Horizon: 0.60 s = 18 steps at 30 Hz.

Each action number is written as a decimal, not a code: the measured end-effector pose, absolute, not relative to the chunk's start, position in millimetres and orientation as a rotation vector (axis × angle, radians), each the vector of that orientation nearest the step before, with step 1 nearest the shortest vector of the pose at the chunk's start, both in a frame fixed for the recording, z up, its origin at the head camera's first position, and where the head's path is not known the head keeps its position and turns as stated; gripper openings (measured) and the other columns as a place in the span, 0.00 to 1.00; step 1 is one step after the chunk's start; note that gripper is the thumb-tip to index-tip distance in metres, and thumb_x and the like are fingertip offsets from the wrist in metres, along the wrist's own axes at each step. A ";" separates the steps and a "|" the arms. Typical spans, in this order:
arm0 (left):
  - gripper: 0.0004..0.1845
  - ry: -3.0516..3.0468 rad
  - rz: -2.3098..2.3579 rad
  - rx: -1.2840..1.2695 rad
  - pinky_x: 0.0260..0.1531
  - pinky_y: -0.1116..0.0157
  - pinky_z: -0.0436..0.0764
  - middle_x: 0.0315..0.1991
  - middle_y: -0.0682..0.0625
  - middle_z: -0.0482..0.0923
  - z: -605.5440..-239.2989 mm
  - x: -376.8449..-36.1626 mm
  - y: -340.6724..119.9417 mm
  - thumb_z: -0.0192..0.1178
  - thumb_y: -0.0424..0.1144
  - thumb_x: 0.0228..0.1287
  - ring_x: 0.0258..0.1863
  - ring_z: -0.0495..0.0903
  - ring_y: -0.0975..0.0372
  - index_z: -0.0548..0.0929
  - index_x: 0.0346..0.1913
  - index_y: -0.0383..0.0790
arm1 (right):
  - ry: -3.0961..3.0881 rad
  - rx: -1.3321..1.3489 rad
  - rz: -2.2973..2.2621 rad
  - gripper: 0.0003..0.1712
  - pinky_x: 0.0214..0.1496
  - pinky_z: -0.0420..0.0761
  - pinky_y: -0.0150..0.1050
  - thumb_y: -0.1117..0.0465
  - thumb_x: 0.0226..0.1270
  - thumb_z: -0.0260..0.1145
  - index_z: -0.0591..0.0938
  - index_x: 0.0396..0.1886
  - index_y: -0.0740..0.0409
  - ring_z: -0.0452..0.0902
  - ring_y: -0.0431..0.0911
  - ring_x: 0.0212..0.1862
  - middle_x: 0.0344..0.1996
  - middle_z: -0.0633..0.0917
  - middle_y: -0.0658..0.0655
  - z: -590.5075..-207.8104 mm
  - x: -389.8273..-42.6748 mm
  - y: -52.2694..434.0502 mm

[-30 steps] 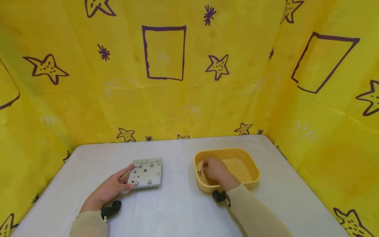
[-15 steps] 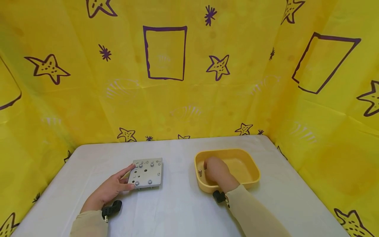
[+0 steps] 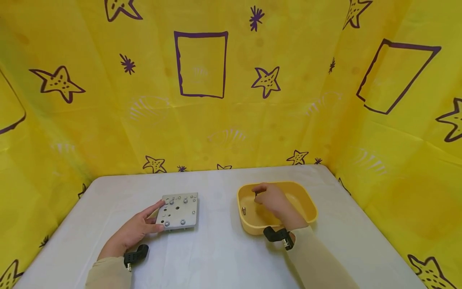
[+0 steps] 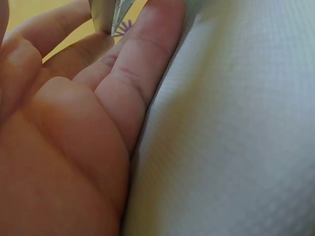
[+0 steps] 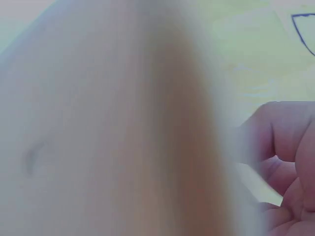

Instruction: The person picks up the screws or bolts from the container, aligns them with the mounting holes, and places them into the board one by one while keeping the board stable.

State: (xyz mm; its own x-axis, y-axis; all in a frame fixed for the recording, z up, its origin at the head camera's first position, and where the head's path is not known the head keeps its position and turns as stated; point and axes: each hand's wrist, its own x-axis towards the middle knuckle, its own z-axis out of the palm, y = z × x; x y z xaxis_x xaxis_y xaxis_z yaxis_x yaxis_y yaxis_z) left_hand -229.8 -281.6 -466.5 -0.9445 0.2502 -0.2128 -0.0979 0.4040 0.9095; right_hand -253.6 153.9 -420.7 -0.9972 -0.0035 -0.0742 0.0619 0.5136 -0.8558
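My left hand [image 3: 135, 230] grips the left edge of a square pale metal plate [image 3: 185, 213] that has several holes and bolt heads on its top. In the left wrist view, a corner of the plate [image 4: 103, 17] shows between the fingers. Over the yellow tray [image 3: 258, 230] is my right hand [image 3: 276, 202], thumb and index finger pinching a small dark piece [image 3: 256, 194] that looks like a screw. Another screw [image 3: 244, 210] lies inside the tray near its left wall. The right wrist view shows curled fingers [image 5: 290, 142], with the pinched piece hidden.
A white-covered table [image 3: 216, 257] carries the plate at left and the tray at right. Yellow cloth [image 3: 231, 132] with purple starfish drawings closes off the back and both sides. Each wrist wears a black camera mount [image 3: 136, 255].
My right hand has risen from the tray floor and shifted slightly right, a small dark piece now showing between its fingertips. The left hand and plate stay put.
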 end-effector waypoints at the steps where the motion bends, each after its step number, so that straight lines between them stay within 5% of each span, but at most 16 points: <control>1: 0.52 2.347 1.556 0.133 0.66 0.38 0.55 0.75 0.34 0.54 -466.2 -229.6 -281.6 0.76 0.43 0.54 0.64 0.71 0.44 0.57 0.79 0.52 | 2.631 0.056 -1.586 0.16 0.49 0.78 0.44 0.74 0.61 0.65 0.85 0.49 0.61 0.76 0.51 0.45 0.47 0.83 0.58 -418.9 -252.9 154.5; 18: 0.52 2.353 1.557 0.132 0.65 0.39 0.57 0.75 0.34 0.54 -469.8 -231.4 -282.4 0.76 0.44 0.54 0.61 0.73 0.48 0.58 0.79 0.54 | 2.187 -0.052 -1.969 0.12 0.43 0.83 0.40 0.72 0.69 0.62 0.82 0.50 0.66 0.84 0.53 0.39 0.42 0.84 0.66 -397.2 -257.6 116.2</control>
State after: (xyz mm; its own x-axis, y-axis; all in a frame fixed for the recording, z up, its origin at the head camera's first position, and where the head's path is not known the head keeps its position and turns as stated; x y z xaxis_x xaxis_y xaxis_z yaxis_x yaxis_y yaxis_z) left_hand -231.4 -282.4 -469.8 -0.9460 0.2475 -0.2095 -0.0961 0.4032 0.9100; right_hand -257.6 116.2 -397.2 -0.9797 -0.1578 -0.1234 0.1062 0.1133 -0.9879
